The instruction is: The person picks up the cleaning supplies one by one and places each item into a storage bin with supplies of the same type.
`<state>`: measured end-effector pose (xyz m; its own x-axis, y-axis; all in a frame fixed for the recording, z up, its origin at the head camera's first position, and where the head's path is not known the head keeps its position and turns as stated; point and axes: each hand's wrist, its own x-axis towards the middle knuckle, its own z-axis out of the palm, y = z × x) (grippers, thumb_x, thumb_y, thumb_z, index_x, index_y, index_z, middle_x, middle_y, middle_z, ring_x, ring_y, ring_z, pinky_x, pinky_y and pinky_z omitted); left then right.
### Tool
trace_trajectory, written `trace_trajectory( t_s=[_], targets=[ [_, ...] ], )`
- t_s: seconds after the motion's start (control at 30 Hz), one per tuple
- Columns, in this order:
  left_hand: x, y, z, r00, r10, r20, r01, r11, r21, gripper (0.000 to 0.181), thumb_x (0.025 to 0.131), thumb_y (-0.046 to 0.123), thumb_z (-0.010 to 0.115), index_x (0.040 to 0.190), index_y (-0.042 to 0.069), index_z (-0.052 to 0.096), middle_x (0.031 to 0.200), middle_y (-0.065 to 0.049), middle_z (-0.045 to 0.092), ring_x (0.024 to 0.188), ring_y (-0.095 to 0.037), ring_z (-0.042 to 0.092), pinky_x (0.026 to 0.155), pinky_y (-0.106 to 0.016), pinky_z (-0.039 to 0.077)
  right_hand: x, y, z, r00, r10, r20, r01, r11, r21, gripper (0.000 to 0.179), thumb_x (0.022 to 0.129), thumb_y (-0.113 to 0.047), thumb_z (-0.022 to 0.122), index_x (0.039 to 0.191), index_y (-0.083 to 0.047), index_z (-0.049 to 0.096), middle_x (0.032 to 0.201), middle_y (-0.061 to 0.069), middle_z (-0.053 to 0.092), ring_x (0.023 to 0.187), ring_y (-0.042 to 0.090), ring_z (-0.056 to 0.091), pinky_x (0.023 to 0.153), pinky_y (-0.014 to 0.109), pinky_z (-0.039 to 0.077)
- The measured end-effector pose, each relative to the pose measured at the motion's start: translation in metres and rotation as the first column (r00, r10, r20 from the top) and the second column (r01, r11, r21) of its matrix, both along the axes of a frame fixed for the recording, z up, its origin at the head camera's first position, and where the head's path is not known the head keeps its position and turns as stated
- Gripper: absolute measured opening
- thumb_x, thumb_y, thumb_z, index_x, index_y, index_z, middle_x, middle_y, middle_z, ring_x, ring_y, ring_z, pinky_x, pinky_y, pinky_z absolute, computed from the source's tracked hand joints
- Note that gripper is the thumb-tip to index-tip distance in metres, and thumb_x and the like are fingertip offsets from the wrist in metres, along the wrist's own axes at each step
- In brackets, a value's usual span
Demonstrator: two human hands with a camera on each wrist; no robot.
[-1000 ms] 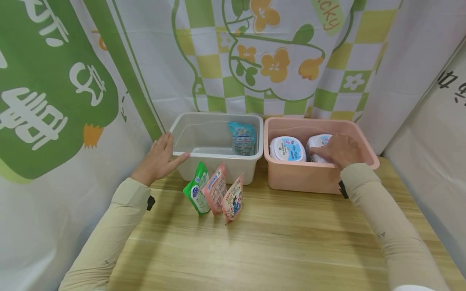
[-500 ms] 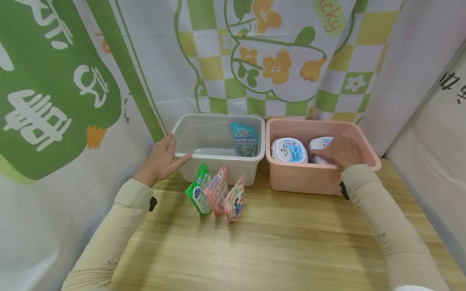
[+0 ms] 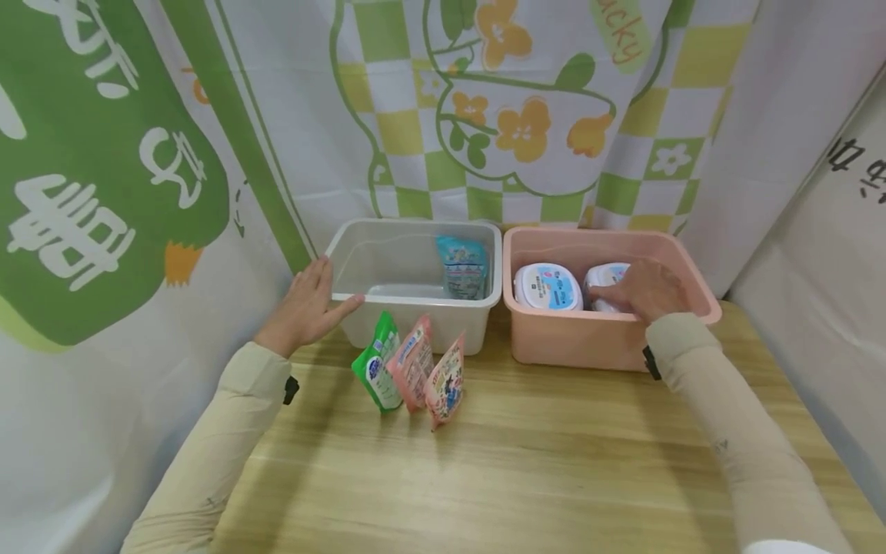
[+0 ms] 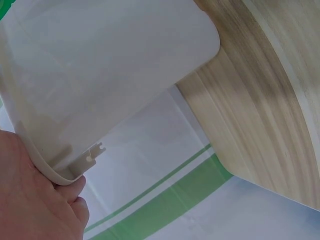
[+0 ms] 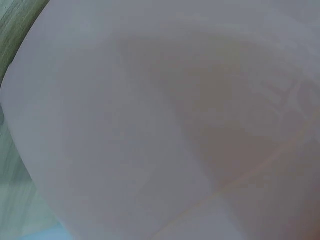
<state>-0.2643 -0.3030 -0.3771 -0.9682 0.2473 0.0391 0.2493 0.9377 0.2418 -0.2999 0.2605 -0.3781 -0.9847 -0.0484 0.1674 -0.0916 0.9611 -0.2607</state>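
My left hand [image 3: 301,308] holds the front left corner of a white plastic bin [image 3: 394,299]; its thumb lies along the front rim. In the left wrist view, fingertips of that hand [image 4: 42,205] curl under the rim of the bin [image 4: 115,65]. Inside the pink bin [image 3: 581,338], my right hand [image 3: 647,288] grips a white lidded tub [image 3: 604,278] from above, thumb on its left, other fingertips hidden. A similar tub [image 3: 547,287] with a blue-printed lid sits just left of it. The pink bin's wall [image 5: 100,125] fills the dim right wrist view.
A blue pouch [image 3: 464,265] stands at the right end inside the white bin. Before that bin, a green pouch [image 3: 383,373] and two pink pouches [image 3: 413,365] stand in a row on the wooden table [image 3: 526,477]. Printed curtains [image 3: 533,146] hang close behind.
Both hands keep their places on the white bin and the tub. The head view shifts slightly; bins, tubs and pouches stay where they were.
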Motion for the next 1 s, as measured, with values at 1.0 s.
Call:
trace_trajectory(
  t_s=[1.0],
  targets=[
    [-0.001, -0.001, -0.001, 1.0, -0.006, -0.014, 0.006, 1.0, 0.01, 0.107, 0.105, 0.072, 0.033, 0.164, -0.011, -0.003, 0.174, -0.031, -0.004, 0.163, -0.049, 0.001, 0.133, -0.062, 0.002, 0.006, 0.0, 0.012, 0.983, 0.144, -0.112, -0.13, 0.984, 0.122, 0.073, 0.096, -0.054, 0.067, 0.044, -0.018, 0.031, 0.041, -0.012, 0.02, 0.039, 0.01, 0.027, 0.043, 0.026, 0.021]
  ],
)
